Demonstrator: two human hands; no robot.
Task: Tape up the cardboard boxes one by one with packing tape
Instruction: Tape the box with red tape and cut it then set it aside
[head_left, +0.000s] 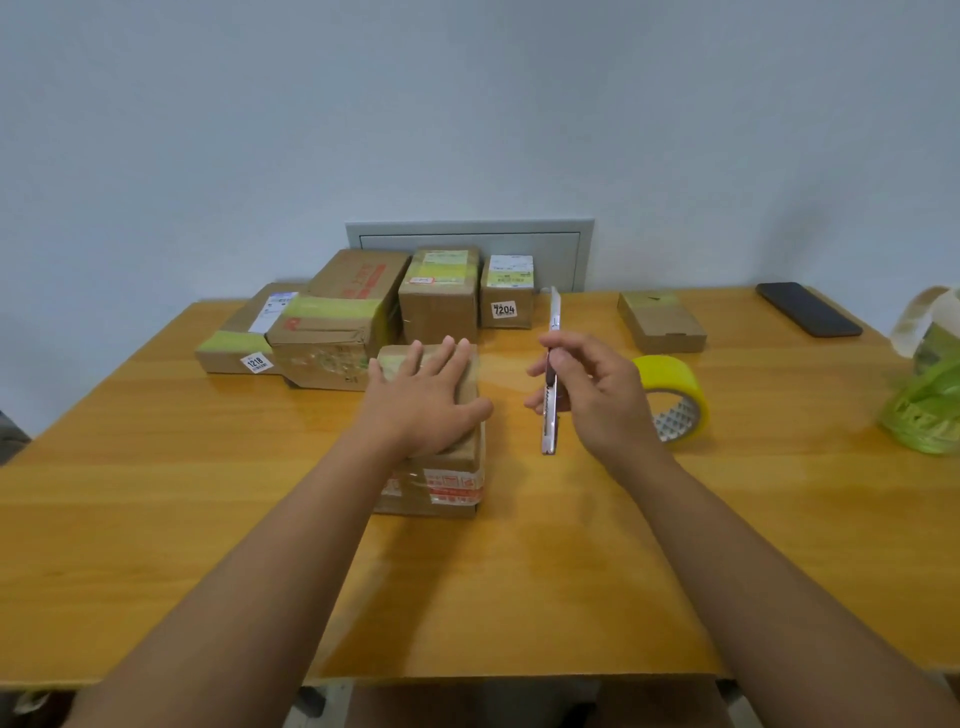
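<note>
A small cardboard box (441, 483) with a red-and-white label on its near face lies in the middle of the wooden table (156, 519). My left hand (423, 392) presses flat on its top, fingers straight and spread. To its right, my right hand (587, 395) holds a white utility knife (550, 410) upright above the table, pinched between thumb and fingers, blade end pointing away from me. A roll of yellow packing tape (675, 397) lies on the table just behind and right of my right hand.
Several cardboard boxes (337, 317) with yellow tape stand at the back left and centre. A flat box (662, 322) and a black phone (808, 309) lie at the back right. A green plastic bag (927, 384) sits at the right edge.
</note>
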